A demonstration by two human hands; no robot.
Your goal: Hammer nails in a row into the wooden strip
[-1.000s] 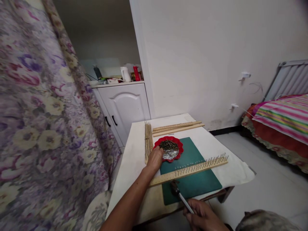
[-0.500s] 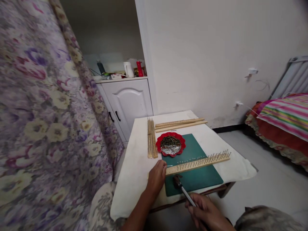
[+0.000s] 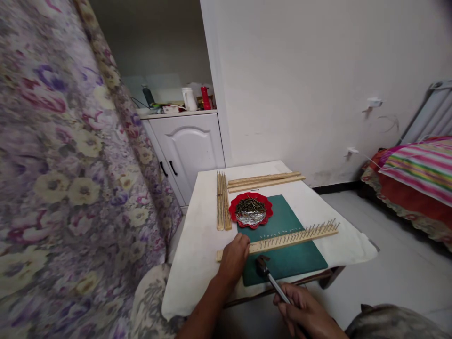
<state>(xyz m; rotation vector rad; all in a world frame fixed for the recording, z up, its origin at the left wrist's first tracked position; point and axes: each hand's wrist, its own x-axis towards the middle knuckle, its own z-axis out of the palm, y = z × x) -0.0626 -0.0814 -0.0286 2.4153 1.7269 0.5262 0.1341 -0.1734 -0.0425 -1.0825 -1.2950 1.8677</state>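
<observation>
My left hand [image 3: 234, 256] is closed in a pinch over the left part of a wooden strip [image 3: 254, 247]. Half a second ago a nail showed at these fingertips; now the fingers hide it. Several nails [image 3: 300, 234] stand in a row along the strip's right part, some leaning. My right hand [image 3: 296, 306] grips the handle of a hammer [image 3: 263, 267], whose head is just in front of the strip, over a green mat [image 3: 282, 263]. A red scalloped dish [image 3: 269, 214] behind the strip holds many loose nails [image 3: 250, 209], dark and silver.
Several wooden strips with nail points [image 3: 222, 202] lie left of the dish. More strips [image 3: 264, 181] lie along the back of the cloth-covered table [image 3: 197, 278]. A floral curtain [image 3: 88, 188] hangs at left; a bed [image 3: 420, 169] stands at right.
My left hand has come from the dish to the wooden strip with a nail, then shifted slightly right along it. My right hand keeps the hammer low near the strip. The view has shifted a little.
</observation>
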